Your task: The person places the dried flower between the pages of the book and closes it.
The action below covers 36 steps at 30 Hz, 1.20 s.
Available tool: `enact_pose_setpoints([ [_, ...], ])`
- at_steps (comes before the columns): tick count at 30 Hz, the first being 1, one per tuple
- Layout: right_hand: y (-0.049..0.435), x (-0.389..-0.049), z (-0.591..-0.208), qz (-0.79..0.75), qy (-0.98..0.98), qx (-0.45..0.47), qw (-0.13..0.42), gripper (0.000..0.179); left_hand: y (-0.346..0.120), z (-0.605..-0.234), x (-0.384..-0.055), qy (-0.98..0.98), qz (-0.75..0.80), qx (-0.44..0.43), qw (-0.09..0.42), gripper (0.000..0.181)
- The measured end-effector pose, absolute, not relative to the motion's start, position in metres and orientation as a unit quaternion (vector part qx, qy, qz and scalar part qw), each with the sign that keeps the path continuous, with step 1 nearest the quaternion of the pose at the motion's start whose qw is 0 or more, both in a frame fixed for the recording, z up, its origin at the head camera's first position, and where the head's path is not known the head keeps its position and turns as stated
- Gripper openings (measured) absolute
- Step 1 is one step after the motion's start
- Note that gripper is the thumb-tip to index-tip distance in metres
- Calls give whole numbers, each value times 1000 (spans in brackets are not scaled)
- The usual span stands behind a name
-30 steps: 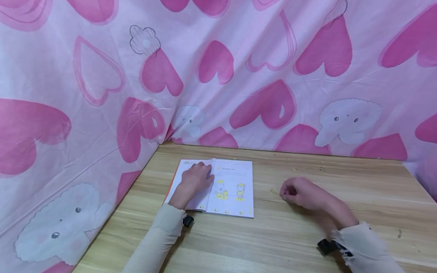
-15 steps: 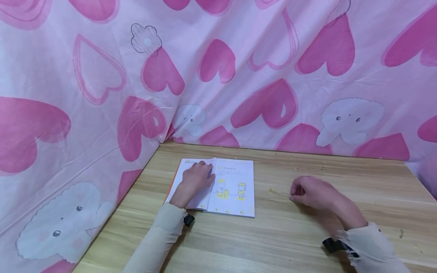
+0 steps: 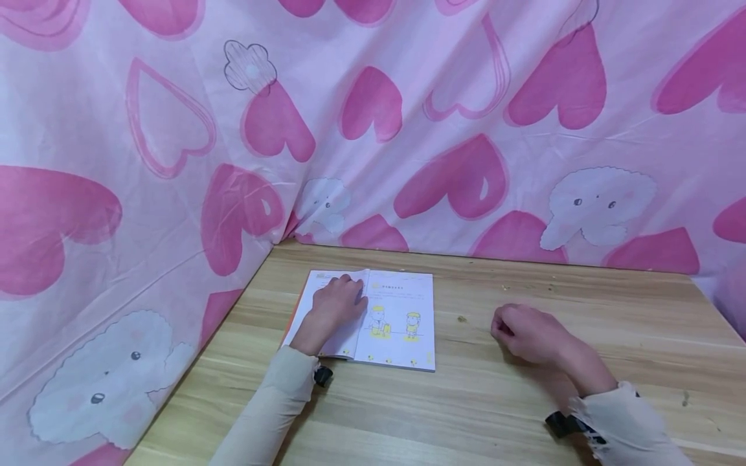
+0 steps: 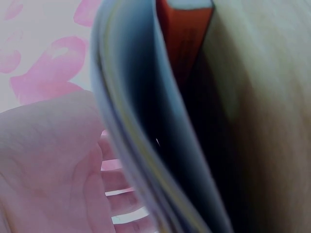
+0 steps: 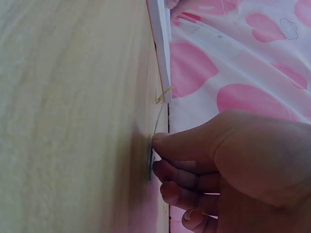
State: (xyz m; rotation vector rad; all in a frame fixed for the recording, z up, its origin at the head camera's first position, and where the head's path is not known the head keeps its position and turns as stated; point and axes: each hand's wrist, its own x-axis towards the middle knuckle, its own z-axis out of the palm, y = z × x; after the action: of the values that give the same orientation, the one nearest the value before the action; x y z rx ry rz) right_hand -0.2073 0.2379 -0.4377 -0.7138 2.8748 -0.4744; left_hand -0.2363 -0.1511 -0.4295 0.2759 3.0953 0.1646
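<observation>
An open book (image 3: 399,298) with a drawing of two figures lies on the wooden table (image 3: 443,414). My left hand (image 3: 335,304) rests on its left page near the fold, fingers extended; the left wrist view shows the curved pages (image 4: 121,97) and an orange edge (image 4: 187,39). To the right of the book, my right hand (image 3: 530,333) is low over the table. Its thumb and forefinger pinch the end of a thin stalk (image 5: 158,118) with a small yellow tuft (image 5: 165,93), like a dried flower sprig. The tuft lies between hand and book.
Small yellowish bits (image 3: 505,287) are scattered on the table behind the right hand. A pink heart-patterned cloth (image 3: 449,175) hangs along the table's back and left edges. Dark straps sit at both wrists, the right one (image 3: 568,424) near the tabletop.
My right hand moved right with the stalk, drawing it away from the book, then dipped and turned slightly. The tuft now looks darker from above. My left hand stays on the book.
</observation>
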Motion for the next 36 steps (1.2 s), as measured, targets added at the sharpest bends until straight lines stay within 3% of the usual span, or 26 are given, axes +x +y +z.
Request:
enact_pose_setpoints([
  [16,213,-207,-441,-185,952,-242,-6,9,-154,-428,-236,993,73,92,4,24],
  [26,172,-211,-445,-188,955,-231,-12,5,-157,-432,-240,993,90,82,-4,52],
  [31,150,-213,-445,-206,955,-214,3,4,-154,-433,-238,994,70,87,17,70],
  [36,126,-215,-442,-223,956,-191,28,7,-151,-433,-237,994,50,88,35,75],
])
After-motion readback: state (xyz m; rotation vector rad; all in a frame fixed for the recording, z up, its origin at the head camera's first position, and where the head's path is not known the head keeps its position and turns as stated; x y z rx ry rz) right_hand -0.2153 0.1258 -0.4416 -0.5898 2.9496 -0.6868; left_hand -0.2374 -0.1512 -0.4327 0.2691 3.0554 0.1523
